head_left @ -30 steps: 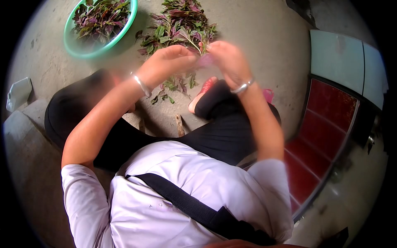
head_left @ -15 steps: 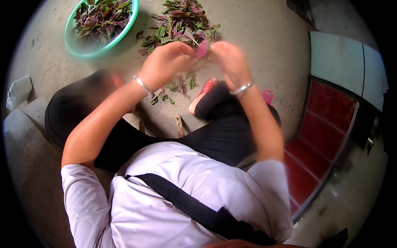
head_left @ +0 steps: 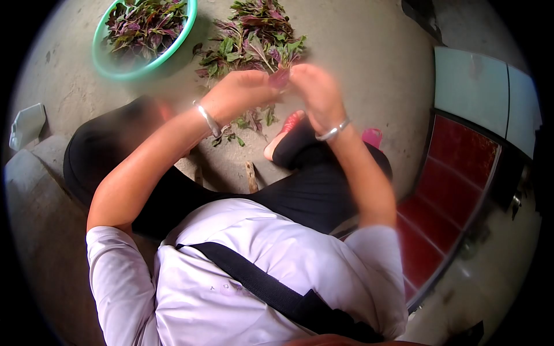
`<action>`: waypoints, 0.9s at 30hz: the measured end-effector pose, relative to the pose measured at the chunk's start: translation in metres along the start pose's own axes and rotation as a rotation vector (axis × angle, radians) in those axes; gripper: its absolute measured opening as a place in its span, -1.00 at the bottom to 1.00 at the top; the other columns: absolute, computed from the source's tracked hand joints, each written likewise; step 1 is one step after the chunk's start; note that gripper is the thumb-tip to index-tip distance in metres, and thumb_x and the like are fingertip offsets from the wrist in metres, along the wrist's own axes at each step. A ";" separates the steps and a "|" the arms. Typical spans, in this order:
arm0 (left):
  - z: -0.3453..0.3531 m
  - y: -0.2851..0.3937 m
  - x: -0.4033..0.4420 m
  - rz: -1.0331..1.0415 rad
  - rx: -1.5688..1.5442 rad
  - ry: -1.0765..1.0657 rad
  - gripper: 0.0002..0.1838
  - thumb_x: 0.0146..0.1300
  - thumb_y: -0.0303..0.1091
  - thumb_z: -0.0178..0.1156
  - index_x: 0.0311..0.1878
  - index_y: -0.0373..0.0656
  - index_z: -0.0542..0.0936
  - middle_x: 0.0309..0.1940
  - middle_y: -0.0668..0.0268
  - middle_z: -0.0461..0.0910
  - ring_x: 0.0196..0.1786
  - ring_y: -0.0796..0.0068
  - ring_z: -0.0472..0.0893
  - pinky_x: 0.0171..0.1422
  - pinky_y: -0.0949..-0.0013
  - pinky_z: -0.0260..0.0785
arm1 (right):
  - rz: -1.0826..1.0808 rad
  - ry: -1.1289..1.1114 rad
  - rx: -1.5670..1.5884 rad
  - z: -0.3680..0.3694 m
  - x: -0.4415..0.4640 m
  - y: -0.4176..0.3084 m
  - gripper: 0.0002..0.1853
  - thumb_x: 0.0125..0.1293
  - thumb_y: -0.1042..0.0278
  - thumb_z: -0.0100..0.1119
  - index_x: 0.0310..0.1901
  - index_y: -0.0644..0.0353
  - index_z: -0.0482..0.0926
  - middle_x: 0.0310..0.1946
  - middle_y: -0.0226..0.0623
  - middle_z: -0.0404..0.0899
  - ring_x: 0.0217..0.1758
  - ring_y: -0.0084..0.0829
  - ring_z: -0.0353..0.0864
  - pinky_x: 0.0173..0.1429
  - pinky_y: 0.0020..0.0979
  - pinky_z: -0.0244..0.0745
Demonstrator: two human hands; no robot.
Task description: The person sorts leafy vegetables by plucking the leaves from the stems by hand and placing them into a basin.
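Around, leaves (head_left: 257, 43), grey floor (head_left: 358, 52), red tiles (head_left: 461, 144)

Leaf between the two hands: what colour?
The leaf is reddish purple; best in the head view.

One head-worn view, forward and down

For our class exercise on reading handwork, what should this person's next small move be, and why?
Probably to draw the left hand and right hand slightly apart, freeing the purple leaf: it shows between the hands, which nearly meet, and loose leaves lie on the floor nearby. The exact grip is too blurred to tell.
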State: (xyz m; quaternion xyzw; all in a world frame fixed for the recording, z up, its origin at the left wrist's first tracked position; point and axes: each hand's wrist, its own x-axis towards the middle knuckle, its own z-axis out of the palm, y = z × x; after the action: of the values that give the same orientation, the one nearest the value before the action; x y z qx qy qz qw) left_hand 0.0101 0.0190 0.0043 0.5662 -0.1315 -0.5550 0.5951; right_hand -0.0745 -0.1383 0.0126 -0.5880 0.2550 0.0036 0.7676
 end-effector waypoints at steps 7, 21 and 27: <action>0.003 0.006 -0.007 0.034 -0.030 0.007 -0.83 0.16 -0.42 0.11 -0.19 -0.24 0.53 -0.38 0.50 0.50 -0.30 0.74 0.41 -0.15 0.59 0.28 | 0.055 -0.074 -0.111 0.004 -0.001 -0.009 -0.91 0.16 0.46 0.13 -0.35 0.29 0.54 -0.48 -0.53 0.47 -0.42 -0.75 0.34 -0.31 -0.70 0.25; -0.004 0.001 0.000 -0.059 -0.230 0.141 -0.82 0.25 -0.33 0.00 -0.13 -0.12 0.49 -0.40 0.41 0.51 -0.46 0.69 0.44 -0.32 0.58 0.38 | -0.416 0.061 -0.370 0.014 -0.011 -0.003 -0.82 0.12 0.41 0.16 -0.27 0.32 0.56 -0.33 -0.40 0.54 -0.23 -0.61 0.43 -0.07 -0.54 0.31; 0.003 0.009 -0.005 -0.107 -0.321 0.223 -0.82 0.25 -0.33 -0.02 -0.11 -0.09 0.46 -0.40 0.40 0.51 -0.51 0.70 0.44 -0.40 0.61 0.39 | -0.419 0.164 -0.320 0.015 -0.006 0.012 -0.81 0.08 0.46 0.19 -0.23 0.28 0.58 0.09 -0.17 0.33 0.13 -0.37 0.31 0.22 -0.40 0.11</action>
State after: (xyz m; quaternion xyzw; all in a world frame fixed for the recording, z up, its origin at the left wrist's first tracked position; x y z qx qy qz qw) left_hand 0.0107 0.0190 0.0153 0.5282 0.0558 -0.5336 0.6581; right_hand -0.0776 -0.1195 0.0072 -0.7402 0.1852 -0.1628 0.6255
